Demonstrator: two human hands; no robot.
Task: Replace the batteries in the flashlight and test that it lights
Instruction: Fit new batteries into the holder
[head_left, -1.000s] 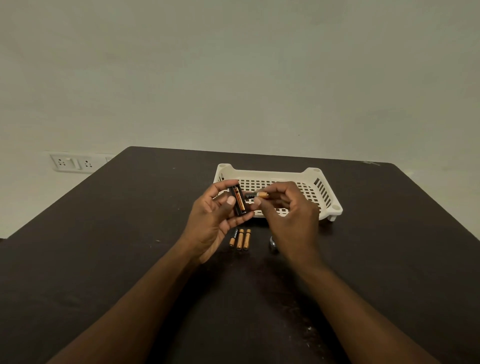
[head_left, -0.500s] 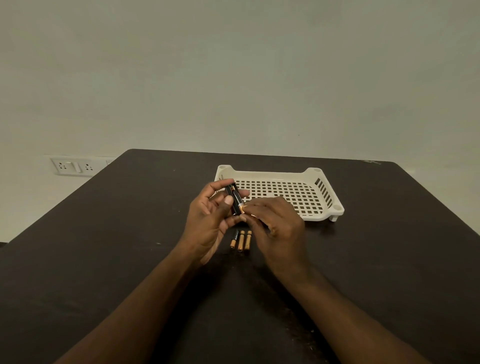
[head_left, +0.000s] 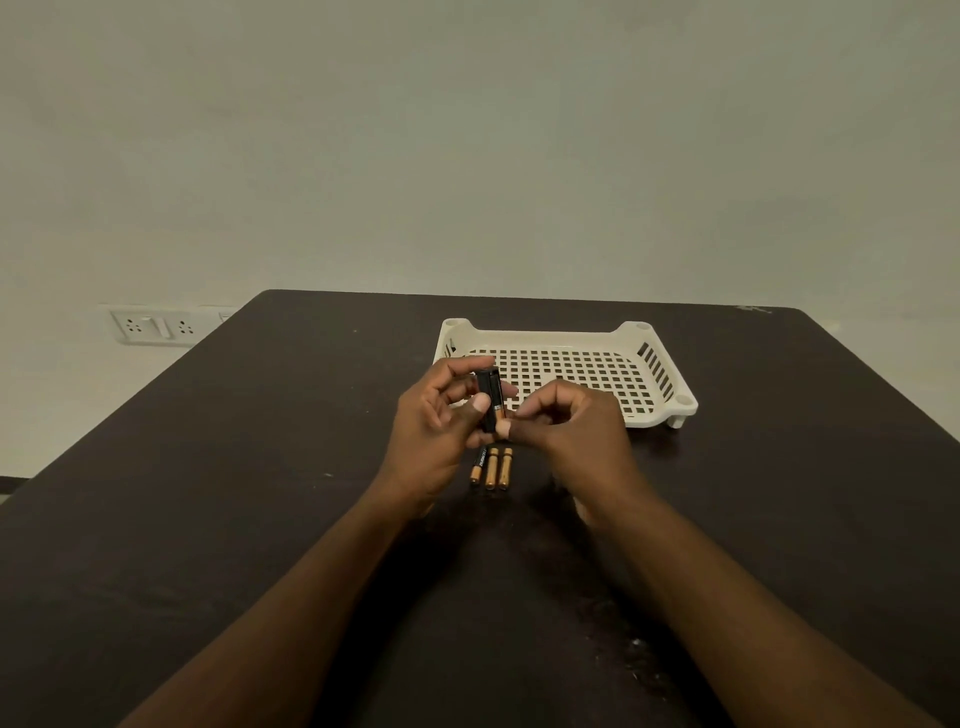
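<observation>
Upright, battery holder (head_left: 488, 397) in left grip (head_left: 441, 431)

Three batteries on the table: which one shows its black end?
The leftmost battery, nearest the left hand; its black printed half shows. The other two show only copper.

The only lettering is small white print running along the black end of the leftmost battery (head_left: 478, 462) of three lying on the bench (head_left: 208, 493), seemingly a brand name, too small to read surely.
</observation>
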